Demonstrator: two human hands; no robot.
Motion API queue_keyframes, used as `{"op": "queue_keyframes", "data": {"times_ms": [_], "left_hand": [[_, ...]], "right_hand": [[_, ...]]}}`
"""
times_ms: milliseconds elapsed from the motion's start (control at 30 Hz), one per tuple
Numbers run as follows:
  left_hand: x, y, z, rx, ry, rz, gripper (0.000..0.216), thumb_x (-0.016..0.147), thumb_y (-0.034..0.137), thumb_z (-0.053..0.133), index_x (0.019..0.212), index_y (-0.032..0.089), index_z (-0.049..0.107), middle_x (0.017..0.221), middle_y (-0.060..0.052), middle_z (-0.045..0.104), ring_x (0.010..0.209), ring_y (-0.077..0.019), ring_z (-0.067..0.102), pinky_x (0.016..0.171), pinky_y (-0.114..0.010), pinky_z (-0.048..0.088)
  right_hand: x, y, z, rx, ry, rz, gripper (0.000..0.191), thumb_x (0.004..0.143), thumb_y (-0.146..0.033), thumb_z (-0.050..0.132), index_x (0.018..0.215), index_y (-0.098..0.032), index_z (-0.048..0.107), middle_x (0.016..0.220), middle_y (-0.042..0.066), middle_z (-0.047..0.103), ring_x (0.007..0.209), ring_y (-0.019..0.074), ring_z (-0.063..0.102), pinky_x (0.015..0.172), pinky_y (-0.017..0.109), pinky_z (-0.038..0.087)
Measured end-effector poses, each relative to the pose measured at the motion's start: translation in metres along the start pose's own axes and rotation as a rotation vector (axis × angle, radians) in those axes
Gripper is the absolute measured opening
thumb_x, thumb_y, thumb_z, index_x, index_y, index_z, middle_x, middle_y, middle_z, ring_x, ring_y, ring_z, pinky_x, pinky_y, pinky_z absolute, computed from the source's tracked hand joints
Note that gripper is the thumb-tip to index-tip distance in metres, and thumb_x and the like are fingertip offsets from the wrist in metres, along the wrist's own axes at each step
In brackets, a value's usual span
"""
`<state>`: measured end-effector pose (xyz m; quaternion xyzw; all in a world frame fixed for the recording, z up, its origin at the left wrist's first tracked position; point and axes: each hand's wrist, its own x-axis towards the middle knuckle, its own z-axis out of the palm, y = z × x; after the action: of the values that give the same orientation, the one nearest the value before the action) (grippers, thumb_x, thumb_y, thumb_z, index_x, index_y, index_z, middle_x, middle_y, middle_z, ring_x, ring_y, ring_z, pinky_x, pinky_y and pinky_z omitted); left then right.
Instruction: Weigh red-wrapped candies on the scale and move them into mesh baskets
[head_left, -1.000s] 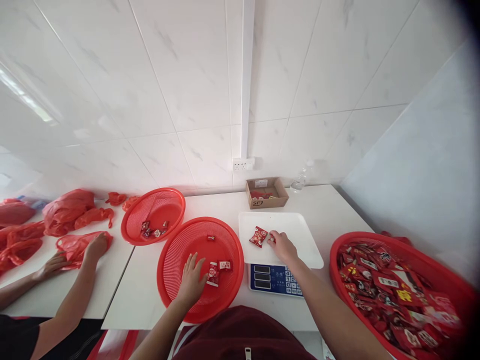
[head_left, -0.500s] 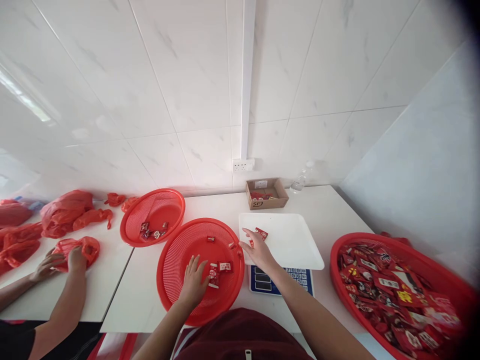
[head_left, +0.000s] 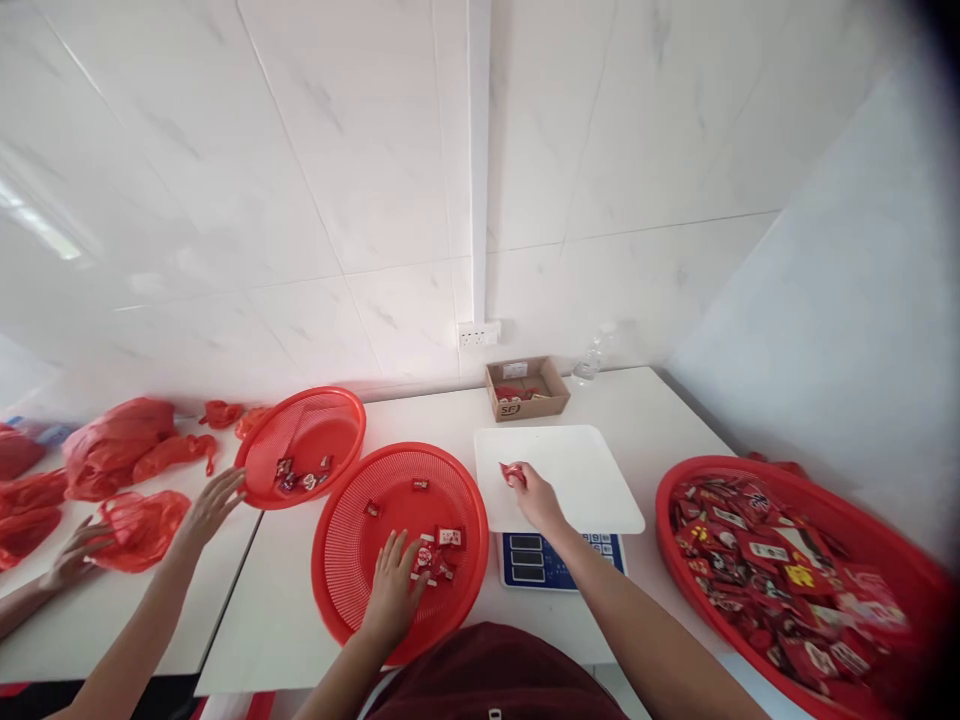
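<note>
My right hand (head_left: 536, 497) is closed on a small red snack packet (head_left: 512, 473), above the white weighing tray (head_left: 577, 470) of a blue digital scale (head_left: 529, 562). Fingers loosely spread, my left hand (head_left: 394, 585) hangs over the front of a red perforated basket (head_left: 330, 590). Several small wrapped packets lie in that basket, among them a red-and-white packet (head_left: 425, 555) just beyond my left fingertips and a pale-labelled packet (head_left: 449, 537) beside it.
A big red basket (head_left: 675, 560) full of packets stands at the right. Behind the scale are a cardboard box (head_left: 529, 408) and a clear bottle (head_left: 589, 362). Leftward, a co-worker's hand (head_left: 214, 505) is near another red basket (head_left: 247, 490); red plastic bags (head_left: 124, 440) lie beyond.
My right hand has gone from the tray's left edge to the red packet on the tray and closed on it. More small packets show in the basket. The co-worker's hand moved toward the left basket.
</note>
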<state>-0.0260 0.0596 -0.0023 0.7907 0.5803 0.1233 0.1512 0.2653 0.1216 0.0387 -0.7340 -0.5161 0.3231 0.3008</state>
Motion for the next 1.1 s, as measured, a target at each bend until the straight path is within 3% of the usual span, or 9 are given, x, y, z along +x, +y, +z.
{"op": "queue_keyframes", "data": {"times_ms": [100, 167, 267, 467, 667, 767, 933, 1000, 1100], "left_hand": [[-0.004, 0.019, 0.001, -0.077, 0.072, 0.094, 0.055, 0.089, 0.033, 0.045, 0.141, 0.02, 0.033, 0.148, -0.013, 0.034, 0.136, -0.0277, 0.033, 0.107, -0.047, 0.036], [-0.005, 0.03, 0.0, -0.097, 0.143, 0.165, 0.06, 0.09, 0.034, 0.044, 0.145, 0.021, 0.023, 0.153, -0.013, 0.025, 0.139, -0.0265, 0.027, 0.108, -0.047, 0.034], [-0.001, 0.036, 0.002, -0.067, 0.149, 0.279, 0.062, 0.089, 0.036, 0.046, 0.145, 0.023, 0.024, 0.153, -0.013, 0.025, 0.141, -0.0283, 0.022, 0.111, -0.05, 0.027], [0.013, 0.023, 0.024, 0.012, -0.105, 0.327, 0.057, 0.082, 0.042, 0.055, 0.137, 0.028, 0.044, 0.147, -0.009, 0.038, 0.137, -0.0334, 0.03, 0.107, -0.054, 0.033], [0.022, 0.039, 0.03, -0.018, -0.033, 0.299, 0.049, 0.088, 0.038, 0.044, 0.135, 0.024, 0.046, 0.147, -0.011, 0.038, 0.135, -0.0315, 0.034, 0.106, -0.052, 0.035], [0.036, 0.052, 0.022, -0.006, 0.009, 0.248, 0.047, 0.091, 0.036, 0.037, 0.134, 0.021, 0.046, 0.144, -0.013, 0.041, 0.134, -0.0308, 0.034, 0.106, -0.053, 0.034], [0.065, 0.064, 0.01, 0.051, 0.078, 0.105, 0.047, 0.09, 0.035, 0.035, 0.133, 0.018, 0.045, 0.139, -0.015, 0.044, 0.133, -0.0322, 0.034, 0.105, -0.054, 0.033], [0.069, 0.07, 0.01, 0.07, 0.11, 0.062, 0.047, 0.089, 0.035, 0.037, 0.132, 0.018, 0.045, 0.138, -0.016, 0.044, 0.134, -0.0334, 0.032, 0.106, -0.055, 0.031], [0.063, 0.083, 0.016, 0.07, 0.148, 0.055, 0.049, 0.088, 0.036, 0.038, 0.133, 0.018, 0.044, 0.141, -0.016, 0.041, 0.136, -0.0345, 0.028, 0.106, -0.056, 0.03]], "right_hand": [[-0.016, -0.028, 0.011, 0.244, -0.114, -0.164, 0.03, 0.085, -0.029, 0.045, 0.111, -0.026, 0.058, 0.107, 0.001, 0.068, 0.097, 0.018, 0.063, 0.084, 0.034, 0.05], [-0.025, -0.04, 0.015, 0.283, -0.161, -0.295, 0.042, 0.08, -0.032, 0.055, 0.121, -0.027, 0.055, 0.122, 0.002, 0.063, 0.111, 0.0198, 0.058, 0.097, 0.037, 0.044], [-0.03, -0.032, 0.005, 0.234, -0.128, -0.297, 0.046, 0.078, -0.031, 0.058, 0.124, -0.024, 0.054, 0.126, 0.007, 0.06, 0.116, 0.0214, 0.054, 0.101, 0.039, 0.04], [-0.044, 0.06, -0.074, 0.17, 0.178, 0.067, 0.044, 0.081, -0.029, 0.048, 0.124, -0.022, 0.052, 0.113, 0.007, 0.064, 0.1, 0.0187, 0.061, 0.093, 0.038, 0.046], [-0.085, 0.162, -0.153, -0.069, 0.465, 0.286, 0.048, 0.082, -0.026, 0.043, 0.128, -0.016, 0.049, 0.126, 0.013, 0.056, 0.119, 0.0225, 0.05, 0.101, 0.038, 0.038], [-0.099, 0.188, -0.171, -0.221, 0.42, 0.376, 0.055, 0.082, -0.03, 0.045, 0.135, -0.018, 0.042, 0.136, 0.014, 0.047, 0.129, 0.0263, 0.039, 0.104, 0.044, 0.033], [-0.101, 0.203, -0.173, -0.358, 0.217, 0.535, 0.069, 0.077, -0.046, 0.057, 0.141, -0.035, 0.033, 0.154, 0.008, 0.018, 0.137, 0.0413, 0.018, 0.097, 0.065, 0.029], [-0.098, 0.212, -0.174, -0.384, 0.237, 0.492, 0.061, 0.078, -0.038, 0.056, 0.137, -0.033, 0.04, 0.151, 0.008, 0.025, 0.134, 0.0396, 0.026, 0.097, 0.06, 0.032], [-0.094, 0.232, -0.185, -0.342, 0.323, 0.397, 0.037, 0.081, -0.02, 0.045, 0.115, -0.022, 0.06, 0.129, 0.011, 0.05, 0.114, 0.0266, 0.049, 0.095, 0.042, 0.039]]}}
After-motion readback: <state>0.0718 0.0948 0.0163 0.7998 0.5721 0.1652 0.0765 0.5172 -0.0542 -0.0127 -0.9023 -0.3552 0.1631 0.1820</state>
